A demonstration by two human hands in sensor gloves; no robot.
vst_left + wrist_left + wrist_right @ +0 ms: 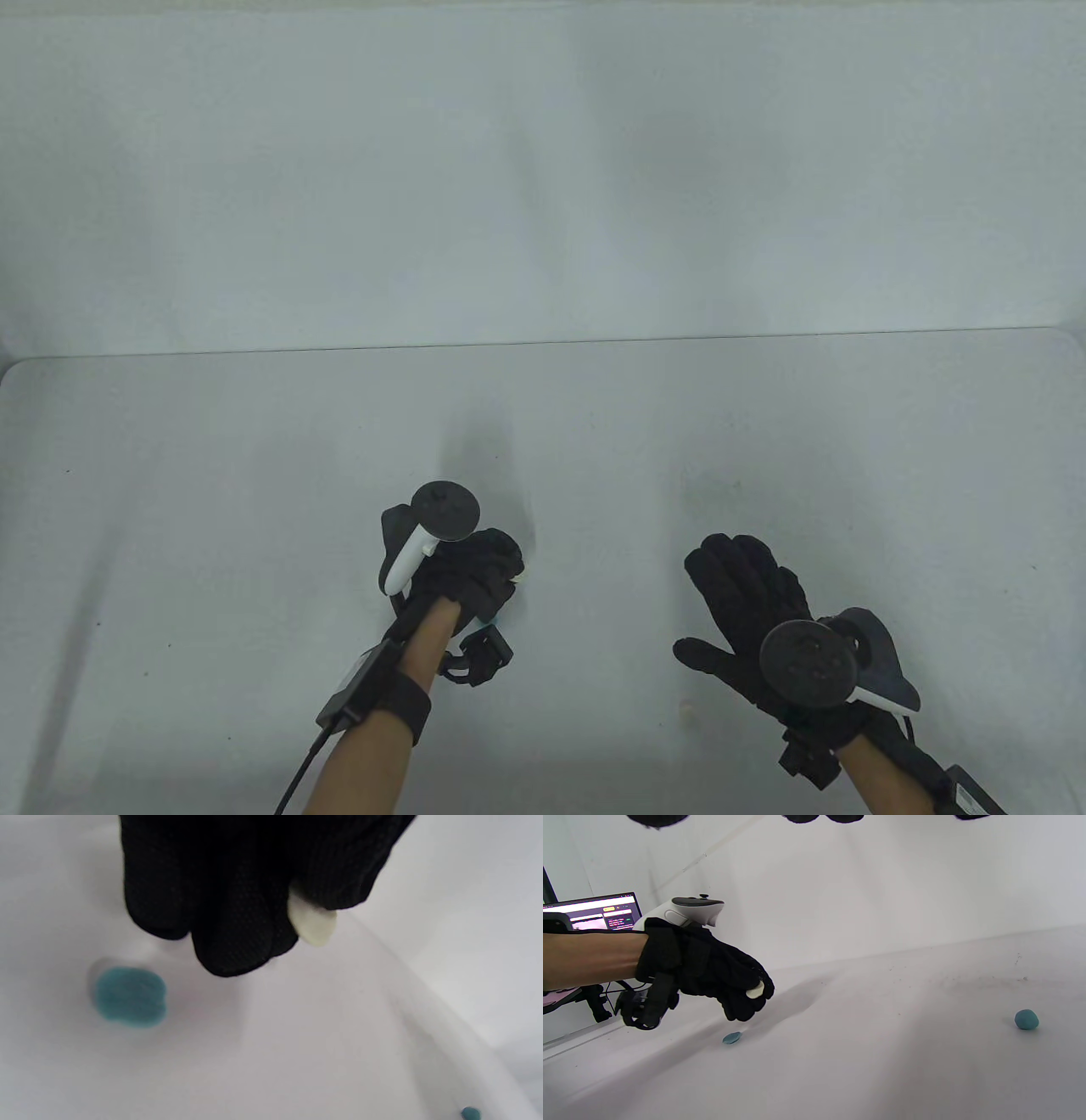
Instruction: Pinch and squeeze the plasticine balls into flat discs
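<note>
Above the white table, the left hand pinches a cream plasticine piece between curled fingertips, over a flattened teal disc, while the right hand hovers, fingers spread.

No text, label, brand or number can be read in any view. The only thing carrying writing is a laptop screen at about nine o'clock in the right wrist view, showing white, pink and yellow bands with lines of type too small and blurred to make out
</note>
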